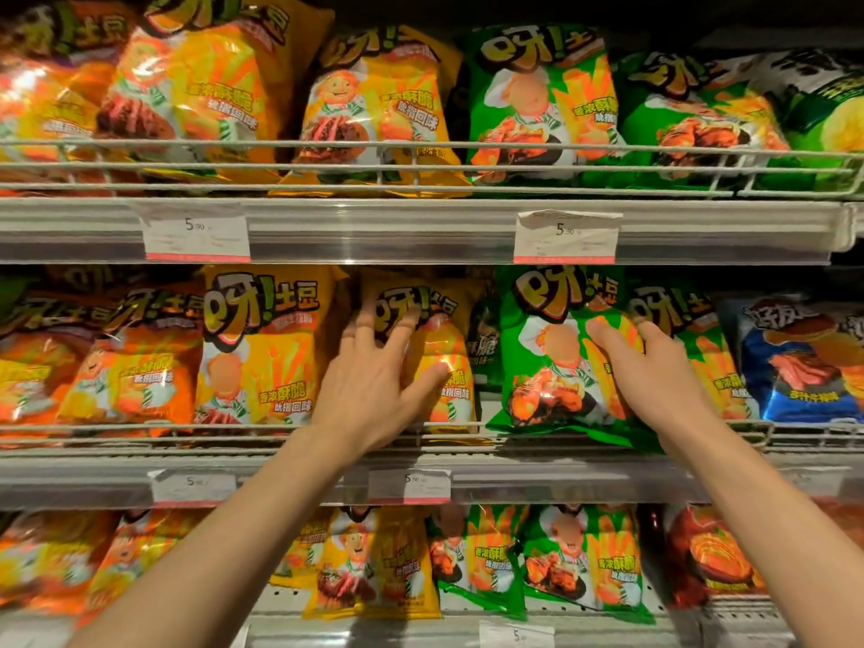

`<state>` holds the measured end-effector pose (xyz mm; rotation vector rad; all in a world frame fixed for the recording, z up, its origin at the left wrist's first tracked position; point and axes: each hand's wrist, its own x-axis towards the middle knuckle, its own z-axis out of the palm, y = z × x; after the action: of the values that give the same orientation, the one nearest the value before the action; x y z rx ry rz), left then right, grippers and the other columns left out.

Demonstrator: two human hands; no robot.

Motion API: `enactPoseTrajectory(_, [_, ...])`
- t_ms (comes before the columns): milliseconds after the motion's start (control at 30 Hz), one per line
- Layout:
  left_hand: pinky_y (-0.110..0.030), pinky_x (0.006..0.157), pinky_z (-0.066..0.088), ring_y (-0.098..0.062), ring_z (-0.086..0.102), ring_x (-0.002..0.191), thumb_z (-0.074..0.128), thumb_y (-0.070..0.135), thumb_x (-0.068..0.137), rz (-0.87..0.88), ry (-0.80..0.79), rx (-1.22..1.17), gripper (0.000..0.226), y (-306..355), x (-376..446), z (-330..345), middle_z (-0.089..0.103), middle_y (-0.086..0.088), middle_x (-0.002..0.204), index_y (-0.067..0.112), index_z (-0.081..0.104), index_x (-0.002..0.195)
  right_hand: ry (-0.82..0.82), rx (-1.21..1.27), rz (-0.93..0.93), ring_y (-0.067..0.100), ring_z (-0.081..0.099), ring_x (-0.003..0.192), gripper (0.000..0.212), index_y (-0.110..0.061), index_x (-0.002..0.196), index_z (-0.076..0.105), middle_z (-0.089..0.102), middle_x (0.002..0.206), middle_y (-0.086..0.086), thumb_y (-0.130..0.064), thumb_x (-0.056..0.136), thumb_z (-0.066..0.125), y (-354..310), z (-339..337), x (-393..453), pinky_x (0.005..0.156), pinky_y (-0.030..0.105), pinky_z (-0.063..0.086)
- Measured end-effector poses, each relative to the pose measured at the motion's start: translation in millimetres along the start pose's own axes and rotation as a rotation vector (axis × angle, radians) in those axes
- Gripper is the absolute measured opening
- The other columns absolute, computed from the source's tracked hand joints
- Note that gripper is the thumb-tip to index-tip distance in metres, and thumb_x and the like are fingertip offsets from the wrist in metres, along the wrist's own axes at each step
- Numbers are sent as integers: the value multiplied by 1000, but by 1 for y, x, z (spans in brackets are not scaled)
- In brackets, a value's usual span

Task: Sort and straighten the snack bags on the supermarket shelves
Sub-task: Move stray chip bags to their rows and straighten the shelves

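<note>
Yellow snack bag on the middle shelf — left hand rests spread-fingered, open, against it; right hand grips the adjacent green snack bag at its right edge.

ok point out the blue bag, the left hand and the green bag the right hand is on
blue bag (804, 362), head view, front panel
left hand (369, 371), head view, back of hand
green bag (551, 348), head view, front centre
</note>
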<state>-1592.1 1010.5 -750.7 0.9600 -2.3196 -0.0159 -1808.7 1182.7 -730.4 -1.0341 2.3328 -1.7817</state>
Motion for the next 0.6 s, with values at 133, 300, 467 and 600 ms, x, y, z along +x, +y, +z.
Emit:
enactPoseTrajectory(133, [-53, 120, 26, -33, 10, 154, 44, 76, 90, -40, 3, -115, 81, 0, 8, 14, 4, -12, 169, 37, 26, 159, -16, -14, -24, 30, 40, 144, 78, -12, 158, 35, 45, 155, 9, -59, 98, 54, 5, 2, 8, 114, 44, 33])
enactPoseTrajectory(300, [-49, 118, 28, -30, 10, 151, 53, 60, 97, -76, 204, -182, 62, -5, 4, 26, 16, -14, 165, 28, 44, 149, -10, -29, -67, 6, 56, 86, 59, -18, 149, 44, 60, 100, -11, -46, 99, 59, -3, 10, 20, 82, 32, 40])
enactPoseTrajectory(467, [-49, 116, 30, -30, 16, 149, 51, 54, 100, -111, 267, -120, 54, -2, 5, 32, 17, -13, 165, 25, 48, 145, -105, -175, -93, 20, 65, 83, 60, -11, 152, 41, 68, 97, 8, -38, 101, 57, -4, 34, 26, 72, 34, 50])
enactPoseTrajectory(600, [-49, 117, 28, -30, 21, 149, 45, 57, 98, -90, 317, -39, 56, -2, 5, 35, 23, -13, 165, 22, 52, 142, -93, -319, -102, 36, 58, 123, 82, -13, 163, 15, 53, 144, 21, -49, 101, 54, 5, 33, 19, 96, 43, 48])
